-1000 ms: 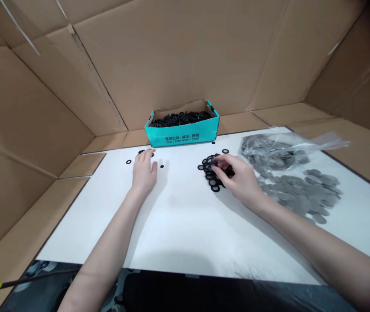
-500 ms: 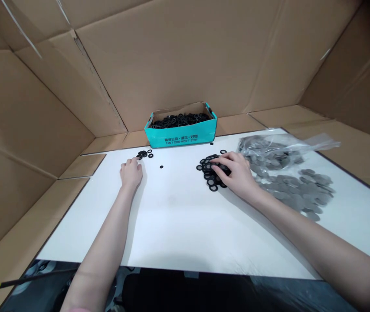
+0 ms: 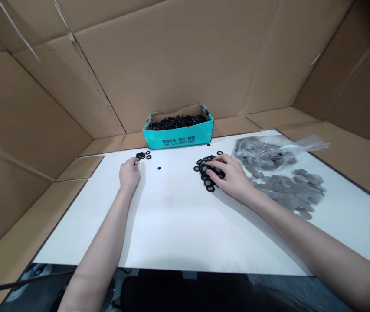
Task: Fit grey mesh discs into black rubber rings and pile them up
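Wide board [image 3: 178,225] gap betw L hand [image 3: 129,174], R hand [image 3: 232,177] on rings [image 3: 201,167].

Bare white table [image 3: 178,225] lies open in the lower middle of the frame, between left hand [image 3: 129,174] and right hand [image 3: 233,177]. Teal box [image 3: 178,138] blocks the upper centre; black rings [image 3: 204,171] sit mid-frame, grey discs [image 3: 290,190] and plastic bag [image 3: 264,152] crowd the right; cardboard walls [image 3: 25,130] close three sides

left hand [image 3: 129,174] loosely curled, knuckles up | right hand [image 3: 232,177] palm down, fingers bent
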The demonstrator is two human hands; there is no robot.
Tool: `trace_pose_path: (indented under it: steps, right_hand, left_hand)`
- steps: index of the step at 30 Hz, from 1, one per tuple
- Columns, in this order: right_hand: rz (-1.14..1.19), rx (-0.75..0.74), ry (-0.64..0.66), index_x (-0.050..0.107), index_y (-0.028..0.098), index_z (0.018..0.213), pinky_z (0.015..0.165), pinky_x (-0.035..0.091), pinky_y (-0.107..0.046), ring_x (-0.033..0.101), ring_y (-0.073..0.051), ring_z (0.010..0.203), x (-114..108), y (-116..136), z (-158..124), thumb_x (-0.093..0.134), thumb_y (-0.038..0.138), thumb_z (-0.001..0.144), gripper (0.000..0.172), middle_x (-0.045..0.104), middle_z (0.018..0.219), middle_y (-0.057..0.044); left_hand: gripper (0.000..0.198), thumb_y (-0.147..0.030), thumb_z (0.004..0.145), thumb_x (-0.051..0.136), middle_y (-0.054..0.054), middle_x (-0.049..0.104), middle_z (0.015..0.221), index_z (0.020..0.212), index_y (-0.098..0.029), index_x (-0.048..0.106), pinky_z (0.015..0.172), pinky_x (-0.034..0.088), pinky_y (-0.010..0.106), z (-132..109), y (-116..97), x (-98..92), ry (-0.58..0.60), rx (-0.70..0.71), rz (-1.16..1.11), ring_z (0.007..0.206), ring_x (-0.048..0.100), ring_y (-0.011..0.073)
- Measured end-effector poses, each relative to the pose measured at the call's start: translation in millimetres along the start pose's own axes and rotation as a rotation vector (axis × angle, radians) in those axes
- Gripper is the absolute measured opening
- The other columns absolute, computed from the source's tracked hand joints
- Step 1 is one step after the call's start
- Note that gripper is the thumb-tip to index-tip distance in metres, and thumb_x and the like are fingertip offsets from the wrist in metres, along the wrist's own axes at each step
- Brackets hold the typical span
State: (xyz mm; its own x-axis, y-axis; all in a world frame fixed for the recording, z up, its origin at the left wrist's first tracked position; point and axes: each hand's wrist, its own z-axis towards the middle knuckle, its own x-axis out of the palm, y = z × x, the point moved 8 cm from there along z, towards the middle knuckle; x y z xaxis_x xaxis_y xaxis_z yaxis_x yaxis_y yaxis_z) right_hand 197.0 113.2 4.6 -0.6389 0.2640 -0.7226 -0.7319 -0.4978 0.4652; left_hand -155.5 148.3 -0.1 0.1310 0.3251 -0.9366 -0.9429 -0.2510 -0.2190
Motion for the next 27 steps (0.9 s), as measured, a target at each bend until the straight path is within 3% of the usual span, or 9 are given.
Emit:
trace_pose_path:
  steps: [5,8,13,17,21,27]
  right_hand:
    - [0.056,0.011,-0.027,0.073,0.021,0.113,0.092,0.046,-0.051,0.057,-0.033,0.105,-8,2,4,0.055,0.033,0.090,0.032,0.065,0.108,-0.014]
    - [0.074,0.031,-0.108,0.075,0.021,0.103,0.093,0.047,-0.049,0.060,-0.032,0.103,-24,-2,9,0.054,0.032,0.090,0.027,0.066,0.104,-0.013]
    - [0.032,0.022,-0.179,0.073,0.020,0.084,0.088,0.048,-0.042,0.065,-0.028,0.094,-56,-6,14,0.053,0.031,0.089,0.023,0.069,0.094,-0.011]
    - [-0.082,0.085,-0.109,0.072,0.022,0.081,0.075,0.047,-0.038,0.066,-0.027,0.087,-78,-25,0,0.053,0.034,0.088,0.024,0.071,0.089,-0.009]
    - [-0.294,0.210,0.070,0.073,0.023,0.083,0.067,0.045,-0.037,0.065,-0.029,0.085,-88,-63,-30,0.053,0.039,0.084,0.026,0.072,0.087,-0.007]
    - [-0.558,0.299,0.192,0.076,0.021,0.103,0.072,0.048,-0.041,0.062,-0.034,0.094,-90,-95,-63,0.051,0.047,0.086,0.040,0.073,0.100,-0.012]
  left_hand:
    - [0.047,-0.014,0.087,0.046,0.015,0.065,0.128,0.132,-0.018,0.059,0.099,0.046,0.043,0,4,0.1,-0.018,-0.035,0.011,0.117,0.057,0.0329]
    - [0.047,-0.018,0.089,0.045,0.018,0.065,0.128,0.135,-0.017,0.058,0.096,0.046,0.049,-2,7,1.4,-0.011,-0.062,0.019,0.119,0.053,0.0380]
    - [0.040,-0.020,0.090,0.046,0.014,0.069,0.122,0.124,-0.020,0.066,0.094,0.048,0.047,-2,9,0.8,-0.015,-0.071,0.002,0.115,0.056,0.0360]
    - [0.035,-0.018,0.089,0.048,0.010,0.070,0.116,0.116,-0.022,0.070,0.092,0.049,0.040,0,9,-0.6,-0.031,-0.067,-0.027,0.110,0.060,0.0305]
    - [0.034,-0.014,0.088,0.050,0.009,0.069,0.112,0.113,-0.023,0.070,0.088,0.050,0.035,1,9,-1.9,-0.057,-0.067,-0.055,0.104,0.063,0.0268]
    - [0.031,-0.010,0.083,0.054,0.009,0.065,0.107,0.105,-0.021,0.073,0.085,0.049,0.033,0,8,-5.7,-0.089,-0.067,-0.099,0.098,0.066,0.0257]
